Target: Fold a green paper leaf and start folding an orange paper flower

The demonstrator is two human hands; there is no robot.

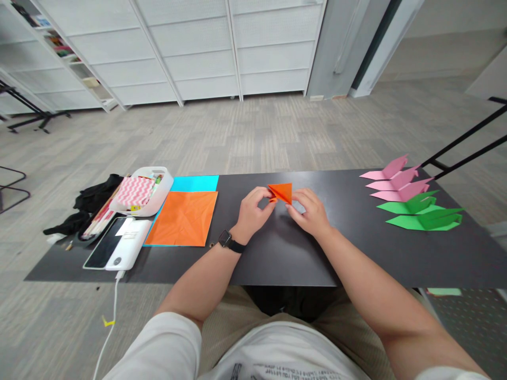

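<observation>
Between my two hands is a folded piece of orange origami paper (282,191), raised a little over the dark table. My left hand (254,209), with a black watch (229,241) on its wrist, pinches the paper's left side between thumb and fingers. On the other side, my right hand (308,211) grips the lower right corner with thumb and forefinger. The paper has a flat triangular face and smaller folded layers at its left. To the left lies a stack of flat orange sheets (182,219) partly over a blue sheet (196,183).
Pink folded paper birds (392,182) and green ones (425,217) stand in a row at the right of the table (293,264). At the left are a white basket (164,187), a phone (105,243) and a white power bank (132,245) with a cable (114,306).
</observation>
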